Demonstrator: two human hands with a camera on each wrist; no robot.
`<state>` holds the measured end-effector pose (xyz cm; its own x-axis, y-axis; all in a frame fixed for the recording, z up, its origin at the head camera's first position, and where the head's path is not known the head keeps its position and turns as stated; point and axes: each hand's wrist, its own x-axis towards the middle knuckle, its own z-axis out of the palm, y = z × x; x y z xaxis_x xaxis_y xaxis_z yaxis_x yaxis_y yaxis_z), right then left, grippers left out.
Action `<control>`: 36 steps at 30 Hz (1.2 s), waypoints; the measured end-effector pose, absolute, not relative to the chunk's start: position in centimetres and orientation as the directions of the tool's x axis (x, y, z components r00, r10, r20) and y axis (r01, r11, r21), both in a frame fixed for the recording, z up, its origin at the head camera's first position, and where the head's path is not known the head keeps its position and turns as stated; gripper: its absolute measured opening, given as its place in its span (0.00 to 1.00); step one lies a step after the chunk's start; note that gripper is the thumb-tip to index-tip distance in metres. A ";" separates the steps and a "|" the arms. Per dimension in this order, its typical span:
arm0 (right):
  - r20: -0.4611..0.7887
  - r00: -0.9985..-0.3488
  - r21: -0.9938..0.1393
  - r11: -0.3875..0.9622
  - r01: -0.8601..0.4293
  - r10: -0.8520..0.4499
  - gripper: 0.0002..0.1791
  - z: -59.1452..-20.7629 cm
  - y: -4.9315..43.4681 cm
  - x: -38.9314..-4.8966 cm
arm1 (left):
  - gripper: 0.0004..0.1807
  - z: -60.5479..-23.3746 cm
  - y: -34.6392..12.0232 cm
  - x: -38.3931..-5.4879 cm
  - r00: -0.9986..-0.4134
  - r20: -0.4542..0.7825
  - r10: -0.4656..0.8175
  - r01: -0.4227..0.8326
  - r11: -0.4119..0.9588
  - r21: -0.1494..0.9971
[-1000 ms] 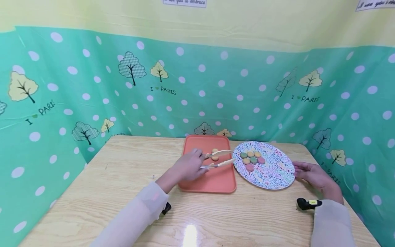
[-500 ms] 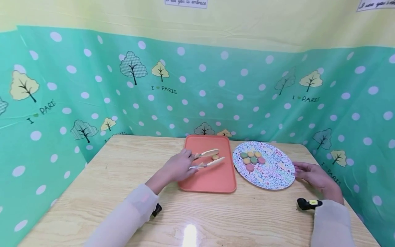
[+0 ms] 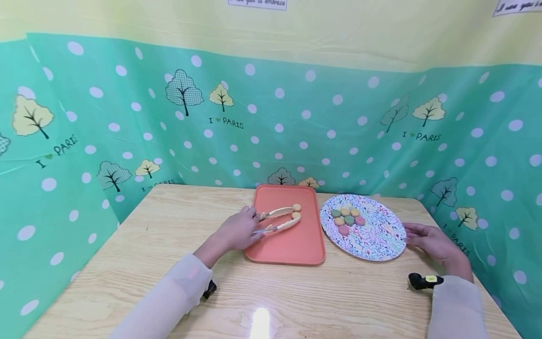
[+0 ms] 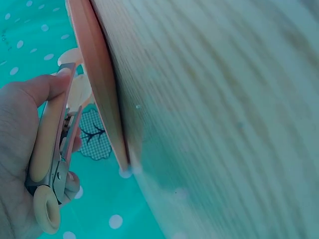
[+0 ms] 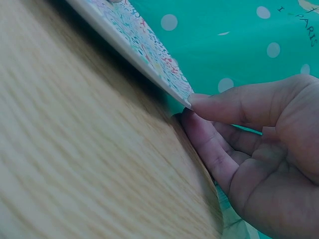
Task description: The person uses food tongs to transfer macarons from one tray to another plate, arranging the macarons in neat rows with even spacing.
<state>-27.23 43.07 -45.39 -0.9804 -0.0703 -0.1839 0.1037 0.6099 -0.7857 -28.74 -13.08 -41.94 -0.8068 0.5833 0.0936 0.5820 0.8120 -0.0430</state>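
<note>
My left hand (image 3: pixel 238 230) grips tongs (image 3: pixel 279 213) with beige handles and pale tips, held spread over the orange-pink tray (image 3: pixel 277 252). Two yellowish macarons (image 3: pixel 297 207) lie on that tray at the tips; whether the tips touch them cannot be told. In the left wrist view, my thumb lies along one handle of the tongs (image 4: pixel 47 142), with fingers round the other side. My right hand (image 3: pixel 438 247) pinches the right rim of a round, colourfully patterned plate (image 3: pixel 377 242), thumb on top and fingers beneath. Several green, yellow and pink macarons (image 3: pixel 349 220) sit on the plate's left part.
Tray and plate stand side by side at the back of a wooden table (image 3: pixel 338 301). Behind them hangs a green dotted curtain (image 3: pixel 237 150), close to the table's back edge. In the right wrist view, the plate's edge is raised off the table.
The tongs have drawn back leftward from beside the plate to the two macarons on the tray, their tips spread throughout. The right hand and plate have stayed put.
</note>
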 end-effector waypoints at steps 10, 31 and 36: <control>-0.184 -0.982 -0.780 0.615 0.114 -0.051 0.36 -45.6 43.2 -27.3 | 0.28 -41.7 -12.8 -28.8 -0.817 0.076 0.571 0.573 0.820 -0.001; -0.198 -0.978 -0.787 0.605 0.119 -0.064 0.37 -45.3 43.0 -27.2 | 0.27 -41.3 -12.5 -28.9 -0.799 0.103 0.593 0.593 0.805 -0.036; -0.191 -0.979 -0.795 0.596 0.111 -0.072 0.37 -45.4 43.1 -27.2 | 0.28 -41.1 -11.9 -29.0 -0.794 0.111 0.598 0.597 0.801 -0.044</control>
